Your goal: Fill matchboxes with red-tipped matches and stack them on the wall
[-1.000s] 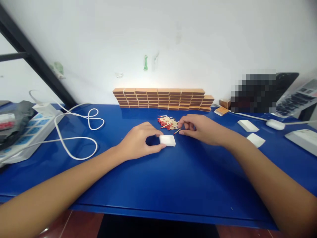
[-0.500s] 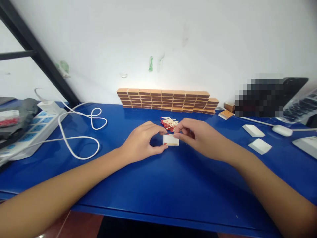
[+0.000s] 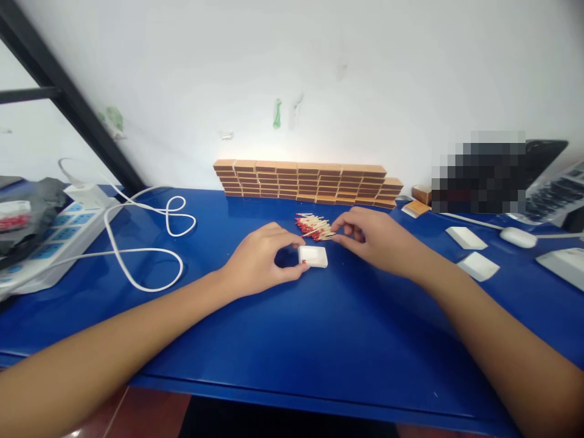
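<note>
A small white tray (image 3: 314,256) with a few red-tipped matches at its left end lies on the blue table. My left hand (image 3: 267,258) grips the tray's left end between thumb and fingers. Just behind it is a loose pile of red-headed matches (image 3: 314,225). At the pile's right edge, my right hand (image 3: 365,237) has its thumb and index finger close together on the match ends; whether a match is pinched there is too small to tell.
Stacked matchboxes (image 3: 301,181) line the wall behind the pile. Two white trays (image 3: 466,238) and a white cable adapter (image 3: 519,237) lie right. A white cable (image 3: 171,250) and a power strip (image 3: 59,243) are left.
My right hand has moved from the tray back and right to the match pile. The left hand still holds the tray's left end.
</note>
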Demonstrator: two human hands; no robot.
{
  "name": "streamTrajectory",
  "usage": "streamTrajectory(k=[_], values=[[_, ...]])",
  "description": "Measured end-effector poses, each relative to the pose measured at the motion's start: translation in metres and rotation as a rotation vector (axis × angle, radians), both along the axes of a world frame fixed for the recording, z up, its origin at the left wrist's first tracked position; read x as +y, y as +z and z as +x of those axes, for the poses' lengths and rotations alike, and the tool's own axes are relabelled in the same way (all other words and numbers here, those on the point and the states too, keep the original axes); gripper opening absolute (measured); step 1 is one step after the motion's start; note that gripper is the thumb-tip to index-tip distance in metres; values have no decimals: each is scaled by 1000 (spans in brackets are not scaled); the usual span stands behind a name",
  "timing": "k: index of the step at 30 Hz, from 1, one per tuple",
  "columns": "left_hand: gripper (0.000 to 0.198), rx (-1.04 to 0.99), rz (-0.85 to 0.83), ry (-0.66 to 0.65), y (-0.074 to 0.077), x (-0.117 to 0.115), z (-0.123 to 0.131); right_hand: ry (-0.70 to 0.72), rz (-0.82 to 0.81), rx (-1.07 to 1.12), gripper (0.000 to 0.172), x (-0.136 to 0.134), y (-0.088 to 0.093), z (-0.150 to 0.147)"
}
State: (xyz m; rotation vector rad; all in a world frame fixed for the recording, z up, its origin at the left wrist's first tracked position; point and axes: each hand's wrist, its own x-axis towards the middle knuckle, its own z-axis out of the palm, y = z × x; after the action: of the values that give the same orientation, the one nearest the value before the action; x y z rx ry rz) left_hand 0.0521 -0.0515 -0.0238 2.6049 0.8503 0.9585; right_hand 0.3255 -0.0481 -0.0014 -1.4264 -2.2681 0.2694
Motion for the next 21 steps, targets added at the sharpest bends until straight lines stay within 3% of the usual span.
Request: streamTrajectory(k=[7,21], values=[[26,-16,15,-7,4,-2,1,33,-86,-36,16,7,-9,4],[31,-3,13,17,2,-1,0,23,-64,11,19,-4,3,3]])
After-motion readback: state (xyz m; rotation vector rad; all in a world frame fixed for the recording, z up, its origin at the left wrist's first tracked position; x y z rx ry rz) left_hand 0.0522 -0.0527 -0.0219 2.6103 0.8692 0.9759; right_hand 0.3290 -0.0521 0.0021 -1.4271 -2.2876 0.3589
